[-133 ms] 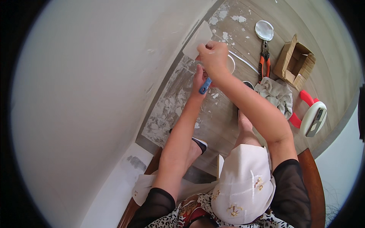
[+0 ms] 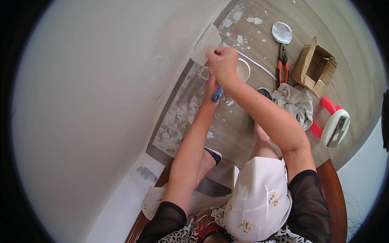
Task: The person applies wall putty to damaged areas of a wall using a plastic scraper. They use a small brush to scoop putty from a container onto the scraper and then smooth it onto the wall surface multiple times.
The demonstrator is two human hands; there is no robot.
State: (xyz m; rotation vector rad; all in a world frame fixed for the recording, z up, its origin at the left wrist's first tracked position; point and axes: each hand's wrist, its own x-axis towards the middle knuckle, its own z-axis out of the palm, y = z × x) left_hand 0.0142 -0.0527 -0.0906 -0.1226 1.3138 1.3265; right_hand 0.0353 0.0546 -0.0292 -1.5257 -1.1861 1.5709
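- Far L: we face a pale wall, lightly scuffed, filling that whole side & meeting the floor along a dark border strip.
- Next to it: grey-brown floor, smeared & dotted w/ white flakes, thickest nr the wall's foot.
- Top ctr-L: a pale, thin sheet overlaps the border strip in our view; we can't tell if it touches the wall.
- Ctr: our L hand, thumb up, has its fingers wrapped round a blue-handled tool, its butt end jutting toward us; the working end is hidden.
- Just above: our R hand, fingers bent inward at the sheet's lower edge; we can't tell whether they grip it or just press.
- R of that wrist: a white bowl, partly hidden behind it, & a white cord running off to lower R.
- Below the cord: a dark shoe, partly covered by our R forearm.
- Upper R: a round white disc at the jaws of orange-handled pliers, w/ a crumpled grey cloth nr the handles.
- Farther R: an open cardboard box, then a red-and-white stool-like item w/ a phone on top.
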